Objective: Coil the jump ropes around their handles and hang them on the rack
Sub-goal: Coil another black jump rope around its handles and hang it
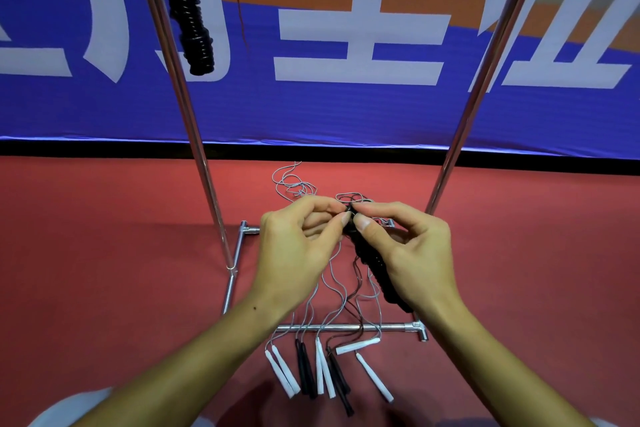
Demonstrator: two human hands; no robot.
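While the right hand point(412, 253) gripped the coiled black jump rope point(375, 270) along its palm, both thumbs and forefingers pinched its top end; the left hand point(298, 246) met it fingertip-to-fingertip above the rack base point(346, 327).

Two bare forearms, no sleeves, watch or rings showing. The left hand point(298, 246) has a small dark mole on the forearm just behind its wrist. The right hand point(412, 253) has short, trimmed nails on its fingers point(363, 224).
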